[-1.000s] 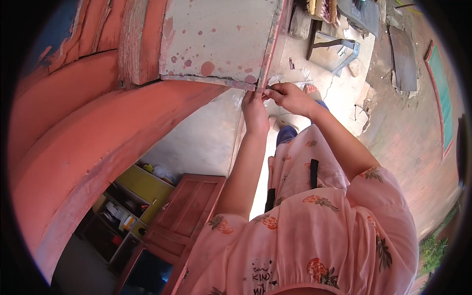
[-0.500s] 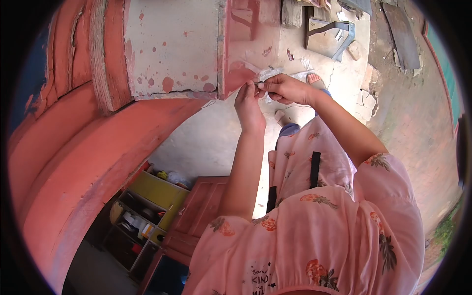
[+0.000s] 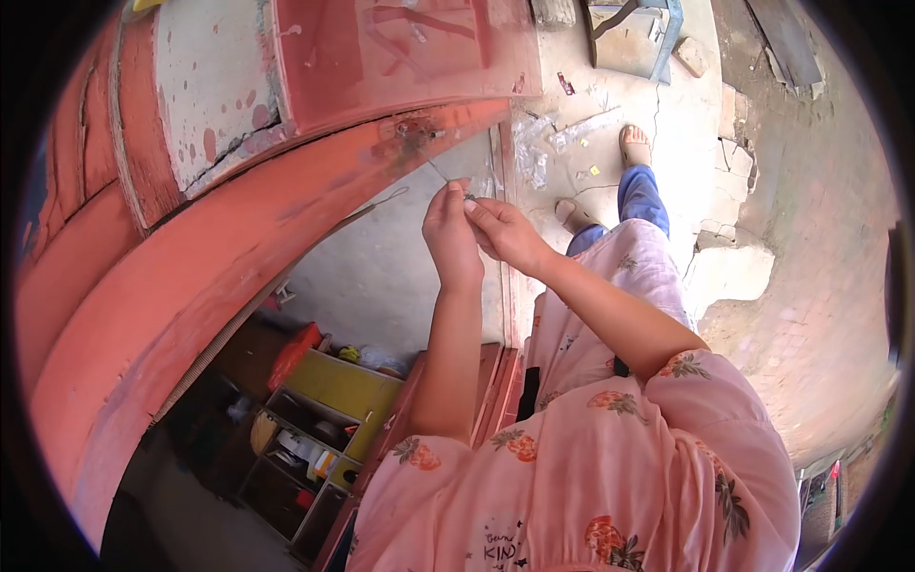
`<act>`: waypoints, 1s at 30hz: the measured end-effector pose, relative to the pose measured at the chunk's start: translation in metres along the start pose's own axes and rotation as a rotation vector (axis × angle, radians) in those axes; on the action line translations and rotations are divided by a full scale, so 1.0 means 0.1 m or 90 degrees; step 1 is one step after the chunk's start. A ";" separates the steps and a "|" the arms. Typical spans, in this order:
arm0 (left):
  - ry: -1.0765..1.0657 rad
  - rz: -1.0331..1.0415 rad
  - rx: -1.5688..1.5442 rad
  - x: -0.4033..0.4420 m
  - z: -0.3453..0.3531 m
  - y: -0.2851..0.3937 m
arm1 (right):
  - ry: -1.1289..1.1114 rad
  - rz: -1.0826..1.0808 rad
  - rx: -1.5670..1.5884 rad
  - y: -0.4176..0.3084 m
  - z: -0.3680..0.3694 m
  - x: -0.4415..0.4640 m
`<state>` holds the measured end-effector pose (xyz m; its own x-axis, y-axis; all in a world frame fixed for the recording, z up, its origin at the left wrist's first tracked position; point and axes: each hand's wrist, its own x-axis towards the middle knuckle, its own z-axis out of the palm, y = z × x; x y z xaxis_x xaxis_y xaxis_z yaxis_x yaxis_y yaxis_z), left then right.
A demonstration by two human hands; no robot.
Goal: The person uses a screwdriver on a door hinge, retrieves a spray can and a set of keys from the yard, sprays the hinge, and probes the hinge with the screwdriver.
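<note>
Pinching at their fingertips, the two hands meet beside the arched red ledge, fingers curled inward. A thin strand runs from the left hand toward 11 o'clock, up to a dark, smudged patch on the ledge; whether it is tied there, I cannot tell. The right hand closes on a small dark piece between the fingertips, too small to make out. Clear plastic scraps lie on the floor at 1 o'clock from the hands, sandalled feet at 2, and a cluttered shelf unit at 7.
</note>
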<state>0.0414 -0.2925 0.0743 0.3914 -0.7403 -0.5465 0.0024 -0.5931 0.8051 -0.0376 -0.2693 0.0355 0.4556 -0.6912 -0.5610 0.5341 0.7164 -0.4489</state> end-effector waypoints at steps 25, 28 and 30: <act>-0.033 0.021 0.286 0.28 -0.35 0.32 | 0.066 -0.195 -0.060 0.43 0.64 0.54; -0.054 -0.088 0.270 0.09 -0.47 0.60 | 0.008 0.023 0.151 -0.05 0.78 0.24; -0.105 -0.163 0.197 -0.01 -0.48 0.77 | -0.045 0.120 0.323 -0.24 0.78 0.15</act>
<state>0.0851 -0.3227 0.1476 0.2611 -0.5828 -0.7696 -0.2057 -0.8125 0.5455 0.0121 -0.3040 0.0920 0.6136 -0.5728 -0.5435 0.7078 0.7042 0.0568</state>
